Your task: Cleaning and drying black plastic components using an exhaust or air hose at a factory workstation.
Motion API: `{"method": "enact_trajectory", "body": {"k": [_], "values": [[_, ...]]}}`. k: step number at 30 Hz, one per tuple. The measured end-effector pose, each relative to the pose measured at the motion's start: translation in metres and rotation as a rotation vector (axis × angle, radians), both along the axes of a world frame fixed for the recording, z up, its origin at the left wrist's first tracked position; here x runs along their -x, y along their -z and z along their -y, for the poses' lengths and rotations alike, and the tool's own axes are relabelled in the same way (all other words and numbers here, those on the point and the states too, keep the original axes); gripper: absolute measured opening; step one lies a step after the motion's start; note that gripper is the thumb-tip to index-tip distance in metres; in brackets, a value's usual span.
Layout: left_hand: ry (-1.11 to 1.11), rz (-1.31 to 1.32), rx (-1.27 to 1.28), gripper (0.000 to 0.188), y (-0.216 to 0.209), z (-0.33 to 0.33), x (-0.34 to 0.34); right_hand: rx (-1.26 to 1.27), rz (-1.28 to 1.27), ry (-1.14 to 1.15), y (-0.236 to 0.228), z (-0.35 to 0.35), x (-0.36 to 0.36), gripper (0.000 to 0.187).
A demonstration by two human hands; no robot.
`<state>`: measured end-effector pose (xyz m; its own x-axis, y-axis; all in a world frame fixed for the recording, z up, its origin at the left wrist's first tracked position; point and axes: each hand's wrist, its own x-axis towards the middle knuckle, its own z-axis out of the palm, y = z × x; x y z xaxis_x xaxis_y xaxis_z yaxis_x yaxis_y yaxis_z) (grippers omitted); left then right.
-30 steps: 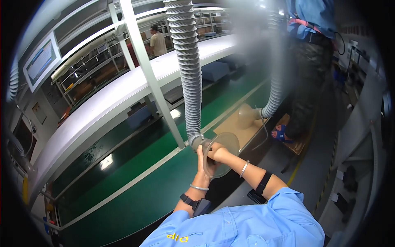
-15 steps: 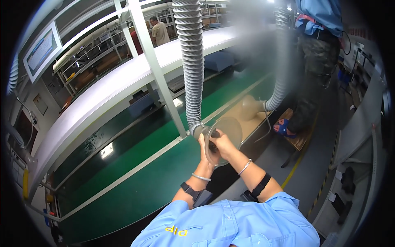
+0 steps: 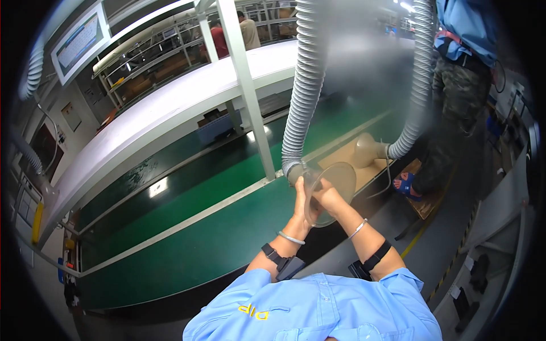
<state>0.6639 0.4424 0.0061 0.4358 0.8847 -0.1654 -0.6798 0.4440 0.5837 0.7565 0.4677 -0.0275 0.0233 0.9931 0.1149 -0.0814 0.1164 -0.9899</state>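
Note:
A clear, funnel-shaped extraction hood hangs at the lower end of a grey ribbed duct hose, above the near edge of the green conveyor belt. My left hand is closed round the hood's narrow side, close to where it meets the hose. My right hand is closed at the hood's neck, its fingertips near those of my left. The hood's cloudy wall and my own fingers partly hide the grip. Both wrists wear a bracelet, and dark straps with boxes sit on my forearms.
A second hood on another hose rests over a brown board. A white frame post rises left of my hose. To the right, a person in blue stands on a small wooden platform.
The whole view has shifted, so hood, hose and hands appear farther right. The hose leans more. Both hands keep their hold on the hood.

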Motion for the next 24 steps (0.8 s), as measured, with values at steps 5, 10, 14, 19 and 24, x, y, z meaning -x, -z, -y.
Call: {"method": "enact_trajectory", "body": {"k": [5,10,14,19,24], "values": [[-0.091,0.036,0.033,0.068,0.015,-0.013,-0.004,-0.145,0.445,-0.082,-0.025,0.000,-0.003,0.034],[-0.008,0.039,-0.007,0.061,0.023,-0.021,-0.002,-0.239,1.178,-0.170,-0.022,-0.019,-0.006,0.025],[0.007,0.076,0.011,0.058,0.015,-0.018,0.001,-0.531,1.584,-0.215,-0.042,-0.005,-0.006,0.019],[0.025,0.125,0.020,0.052,0.020,-0.020,0.003,-0.809,1.912,-0.267,-0.058,0.008,-0.005,0.020],[-0.004,0.148,0.021,0.045,0.025,-0.015,-0.005,-0.822,2.037,-0.156,-0.045,0.019,-0.005,0.021]]}}
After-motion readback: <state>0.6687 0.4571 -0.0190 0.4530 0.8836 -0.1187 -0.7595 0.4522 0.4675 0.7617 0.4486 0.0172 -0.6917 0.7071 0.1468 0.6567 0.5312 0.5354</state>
